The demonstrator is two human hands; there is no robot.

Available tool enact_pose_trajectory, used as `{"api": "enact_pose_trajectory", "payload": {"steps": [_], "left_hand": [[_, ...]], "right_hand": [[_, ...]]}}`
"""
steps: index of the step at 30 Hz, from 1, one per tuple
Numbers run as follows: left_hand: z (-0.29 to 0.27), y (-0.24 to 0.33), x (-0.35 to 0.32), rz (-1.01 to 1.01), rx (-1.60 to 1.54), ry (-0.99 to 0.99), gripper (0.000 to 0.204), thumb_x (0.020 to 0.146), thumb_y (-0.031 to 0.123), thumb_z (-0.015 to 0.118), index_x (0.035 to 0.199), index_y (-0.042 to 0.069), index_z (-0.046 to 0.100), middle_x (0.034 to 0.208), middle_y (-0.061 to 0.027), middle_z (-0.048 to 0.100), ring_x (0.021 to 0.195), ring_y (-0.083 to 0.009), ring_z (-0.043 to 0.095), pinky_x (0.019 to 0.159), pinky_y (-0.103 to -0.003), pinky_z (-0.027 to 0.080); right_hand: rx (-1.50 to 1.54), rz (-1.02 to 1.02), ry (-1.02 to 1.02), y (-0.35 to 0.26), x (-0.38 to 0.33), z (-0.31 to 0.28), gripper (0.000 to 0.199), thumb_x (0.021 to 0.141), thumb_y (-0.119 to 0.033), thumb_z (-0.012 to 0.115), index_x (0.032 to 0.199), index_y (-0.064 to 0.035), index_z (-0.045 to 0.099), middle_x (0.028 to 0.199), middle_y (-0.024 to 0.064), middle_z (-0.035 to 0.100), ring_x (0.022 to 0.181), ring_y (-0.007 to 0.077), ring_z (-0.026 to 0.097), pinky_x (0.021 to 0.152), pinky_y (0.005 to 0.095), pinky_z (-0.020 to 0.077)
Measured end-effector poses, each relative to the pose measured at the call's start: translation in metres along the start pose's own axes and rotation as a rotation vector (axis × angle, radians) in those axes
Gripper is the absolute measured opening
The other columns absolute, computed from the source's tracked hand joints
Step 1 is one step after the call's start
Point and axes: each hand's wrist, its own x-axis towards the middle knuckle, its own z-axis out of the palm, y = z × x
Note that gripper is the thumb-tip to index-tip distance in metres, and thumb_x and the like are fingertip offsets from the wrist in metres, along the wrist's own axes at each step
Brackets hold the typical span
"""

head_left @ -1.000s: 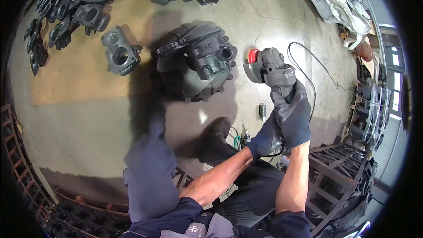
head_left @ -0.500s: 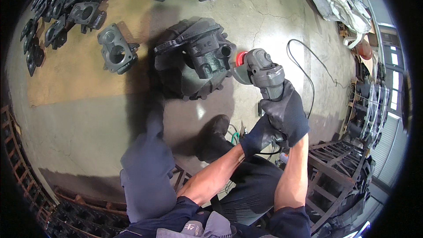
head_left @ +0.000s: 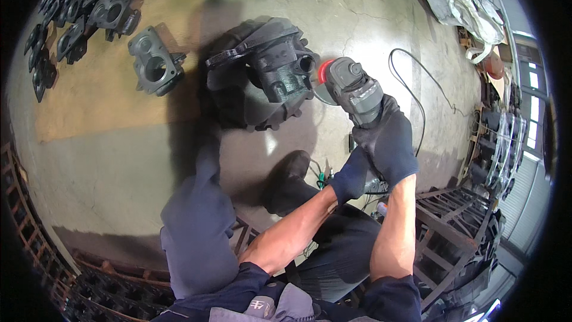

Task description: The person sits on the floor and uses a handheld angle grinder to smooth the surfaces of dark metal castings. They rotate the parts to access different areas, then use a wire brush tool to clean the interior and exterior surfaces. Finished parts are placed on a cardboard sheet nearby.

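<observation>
A grey angle grinder [head_left: 356, 90] with a red disc is gripped in both my gloved hands. My right hand [head_left: 390, 137] wraps round its body just behind the gear head. Lower down, my left hand [head_left: 356, 174] is closed round the rear part of the same tool; its fingertips are partly hidden. The red disc sits at the right edge of a large dark metal casting [head_left: 262, 77], by a round opening in it. Whether disc and metal touch, I cannot tell. The casting has a flange and a lobed rim.
One smaller grey casting [head_left: 155, 62] lies left of the large one, and several more castings [head_left: 110, 15] stand at the far left. A black cable [head_left: 424, 104] loops over the floor at right. Metal racks [head_left: 450, 232] stand at lower right, white sacks [head_left: 459, 0] at far right.
The grinder's head has tilted and moved slightly up, with its disc turned toward the casting's round opening. Both hands have shifted a little with it. The whole view has drifted slightly.
</observation>
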Motion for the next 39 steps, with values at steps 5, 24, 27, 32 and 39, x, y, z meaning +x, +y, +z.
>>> {"api": "enact_pose_trajectory", "payload": {"steps": [5,24,27,32,39], "left_hand": [[-0.005,-0.022,-0.003,0.094,-0.09,0.044,0.046,0.1,0.008,0.055,0.144,0.003,0.041,0.141,-0.0092,0.051,0.126,-0.0168,0.05,0.109,-0.033,0.042],[-0.005,-0.003,0.002,0.043,-0.056,0.116,0.057,0.095,0.001,0.062,0.146,0.003,0.036,0.142,-0.0108,0.048,0.129,-0.0185,0.048,0.11,-0.034,0.041],[-0.005,0.005,0.0,0.048,0.128,0.087,0.062,0.094,0.002,0.065,0.148,0.003,0.034,0.143,-0.0113,0.047,0.129,-0.0199,0.048,0.111,-0.035,0.039],[-0.01,-0.003,0.001,-0.037,-0.253,0.128,0.069,0.09,0.003,0.07,0.148,0.002,0.033,0.143,-0.0115,0.046,0.13,-0.0213,0.048,0.112,-0.035,0.038],[-0.01,0.01,0.006,-0.093,0.151,0.071,0.062,0.097,0.002,0.059,0.15,0.003,0.027,0.146,-0.0103,0.042,0.132,-0.0188,0.045,0.112,-0.034,0.038]], "right_hand": [[-0.059,-0.013,-0.033,-0.004,0.004,0.004,0.052,0.072,-0.017,0.076,0.119,-0.0007,0.06,0.101,0.0228,0.071,0.095,0.0399,0.07,0.084,0.0436,0.0558],[-0.171,-0.008,-0.042,-0.024,0.016,0.001,0.052,0.069,-0.017,0.076,0.114,0.0022,0.061,0.094,0.0253,0.071,0.09,0.0417,0.07,0.08,0.0444,0.0562],[-0.18,-0.012,-0.034,-0.02,0.015,-0.002,0.052,0.069,-0.017,0.076,0.115,0.0016,0.061,0.096,0.0248,0.071,0.091,0.041,0.07,0.082,0.0438,0.0561],[-0.173,-0.008,-0.075,-0.028,0.018,0.002,0.054,0.068,-0.017,0.077,0.117,0.0003,0.061,0.098,0.0235,0.072,0.093,0.0401,0.07,0.083,0.0433,0.0559],[-0.225,0.037,-0.113,-0.031,0.021,-0.005,0.058,0.067,-0.017,0.078,0.119,-0.0005,0.061,0.1,0.0235,0.072,0.092,0.0392,0.071,0.083,0.0432,0.0562]]}}
